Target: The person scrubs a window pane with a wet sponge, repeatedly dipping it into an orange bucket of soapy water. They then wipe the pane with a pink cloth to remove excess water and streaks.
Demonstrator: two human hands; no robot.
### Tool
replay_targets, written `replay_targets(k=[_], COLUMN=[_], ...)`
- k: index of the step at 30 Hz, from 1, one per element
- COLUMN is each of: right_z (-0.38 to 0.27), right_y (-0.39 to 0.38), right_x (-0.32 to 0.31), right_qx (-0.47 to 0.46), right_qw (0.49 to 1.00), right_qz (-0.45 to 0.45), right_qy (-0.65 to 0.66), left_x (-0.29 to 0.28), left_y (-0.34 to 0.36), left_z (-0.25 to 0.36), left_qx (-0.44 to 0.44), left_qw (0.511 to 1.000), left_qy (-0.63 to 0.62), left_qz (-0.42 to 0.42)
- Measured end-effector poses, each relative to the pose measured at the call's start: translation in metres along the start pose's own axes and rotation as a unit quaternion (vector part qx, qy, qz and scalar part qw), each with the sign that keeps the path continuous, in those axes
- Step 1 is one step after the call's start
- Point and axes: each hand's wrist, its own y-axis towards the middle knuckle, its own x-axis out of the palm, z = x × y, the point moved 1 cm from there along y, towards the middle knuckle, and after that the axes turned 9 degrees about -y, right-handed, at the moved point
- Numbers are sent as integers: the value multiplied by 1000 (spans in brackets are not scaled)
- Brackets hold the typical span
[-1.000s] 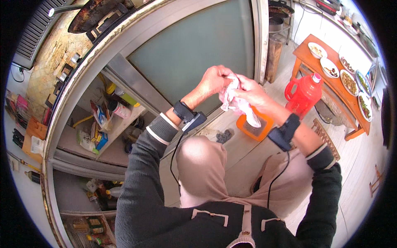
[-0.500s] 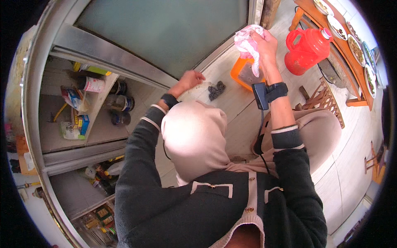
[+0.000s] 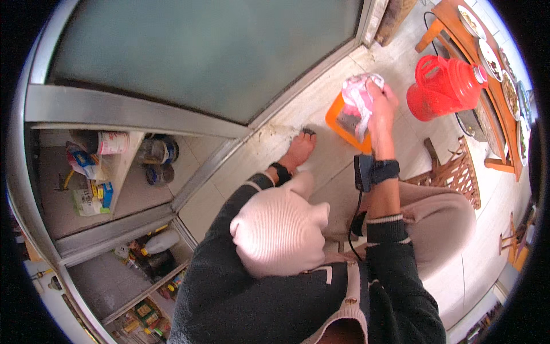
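My left hand (image 3: 299,151) is down on the floor beside the cabinet's base, its fingers closed over a dark grey scouring pad (image 3: 309,131). Only a bit of the pad shows past the fingertips. My right hand (image 3: 384,112) grips a bunched pink and white cloth (image 3: 357,96), part of which hangs down. Right under the cloth is an orange basin (image 3: 334,118) with murky water in it; the cloth and hand hide part of it.
A red thermos jug (image 3: 444,89) stands to the right of the basin. Beyond it is a wooden table (image 3: 452,28) with several plates of food. A woven stool (image 3: 458,172) lies near my right knee. At left, an open cabinet (image 3: 137,131) with a glass panel holds bottles and packets.
My left hand has moved from the cabinet's edge onto the scouring pad. My right hand keeps hold of the cloth over the basin. The view has shifted somewhat.
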Motion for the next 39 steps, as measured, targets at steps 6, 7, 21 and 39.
replay_targets(k=[6,7,21,39], right_z=[5,6,-8,-10], right_y=[-5,-8,-19,-29], right_x=[13,15,13,19], right_qx=[-9,2,3,6], right_qw=[998,998,994,994], right_qz=[-20,-19,-34,-48], right_qy=[50,55,103,102], left_x=[-57,-70,-276,-273], left_y=[6,7,35,29], left_z=[-2,-2,24,6], left_qx=[31,10,-7,60], left_qw=[992,997,886,929], left_qy=[-64,-41,239,239], left_qz=[109,68,396,276])
